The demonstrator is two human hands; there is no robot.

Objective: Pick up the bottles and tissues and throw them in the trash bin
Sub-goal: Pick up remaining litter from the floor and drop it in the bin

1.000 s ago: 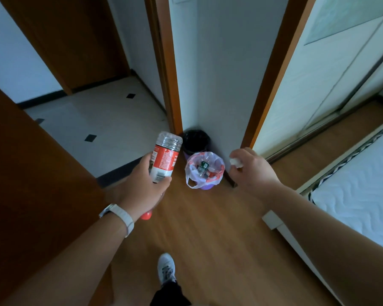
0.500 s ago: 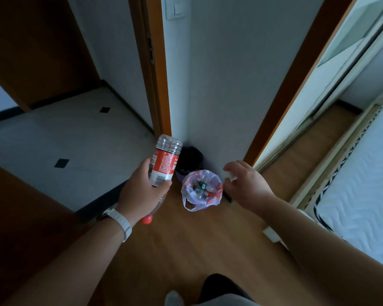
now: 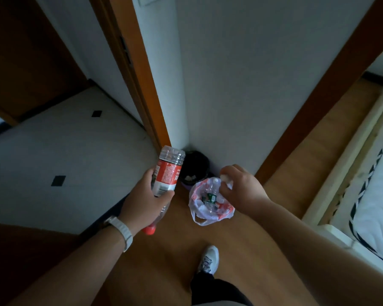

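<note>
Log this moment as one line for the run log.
left hand grips bottle, cap down | right hand pinches tissue by trash bin | both not yet dropped

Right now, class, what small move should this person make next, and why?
Probably loosen the right hand and drop the tissue: it appears to sit above the open mouth of the bag-lined bin, while the left hand grips the bottle off to one side.

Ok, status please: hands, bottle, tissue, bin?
Left hand grips bottle, cap down. Right hand pinches tissue over bagged bin. Nothing blocks the bin.
</note>
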